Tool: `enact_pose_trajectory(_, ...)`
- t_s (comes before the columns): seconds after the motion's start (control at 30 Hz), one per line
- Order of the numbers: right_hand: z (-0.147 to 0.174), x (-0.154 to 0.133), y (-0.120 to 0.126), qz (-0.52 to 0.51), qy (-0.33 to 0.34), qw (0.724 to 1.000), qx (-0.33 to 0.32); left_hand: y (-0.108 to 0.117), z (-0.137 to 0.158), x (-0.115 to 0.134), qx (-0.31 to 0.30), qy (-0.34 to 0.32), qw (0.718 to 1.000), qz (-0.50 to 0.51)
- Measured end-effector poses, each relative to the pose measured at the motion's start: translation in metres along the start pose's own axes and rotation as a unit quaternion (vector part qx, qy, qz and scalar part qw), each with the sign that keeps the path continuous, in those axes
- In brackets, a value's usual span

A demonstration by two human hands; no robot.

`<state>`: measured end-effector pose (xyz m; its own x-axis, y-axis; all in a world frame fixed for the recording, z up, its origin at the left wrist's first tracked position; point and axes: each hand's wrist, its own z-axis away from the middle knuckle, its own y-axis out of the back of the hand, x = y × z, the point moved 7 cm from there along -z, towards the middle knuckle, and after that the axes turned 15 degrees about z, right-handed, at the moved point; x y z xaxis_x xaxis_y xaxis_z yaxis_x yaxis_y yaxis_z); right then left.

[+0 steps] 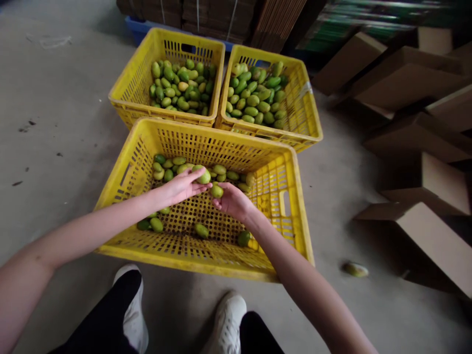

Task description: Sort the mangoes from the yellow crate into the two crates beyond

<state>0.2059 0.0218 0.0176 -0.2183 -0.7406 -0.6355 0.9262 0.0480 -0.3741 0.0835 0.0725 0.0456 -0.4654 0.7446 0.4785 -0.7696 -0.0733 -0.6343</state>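
Observation:
Over the near yellow crate [206, 265], my left hand [184, 187] is closed around a green mango [201, 174], its thumb on top of the fruit. Right beside it, my right hand [234, 200] grips a second, yellow-green mango [216, 191] with the fingertips. The two fruits are close together; whether they touch I cannot tell. Below the hands, several loose mangoes lie on the crate's perforated floor, among them one near the front [201, 230] and one by the right forearm [244, 238]. More line the crate's back side, partly hidden by my hands.
Behind stand two more yellow crates, the left one [118, 96] and the right one [313, 118], both holding many green mangoes. Open cardboard boxes [438, 241] stand along the right. A single mango [354, 269] lies on the floor. Stacked flat cardboard [217, 19] sits at the back.

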Motion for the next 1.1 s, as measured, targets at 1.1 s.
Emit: enact_pose_trajectory(1.1,0.015,-0.039,0.011,-0.051,0.271,0.958,0.079,-0.007,0.002,0.026,-0.026,-0.010,1.000,0.004)
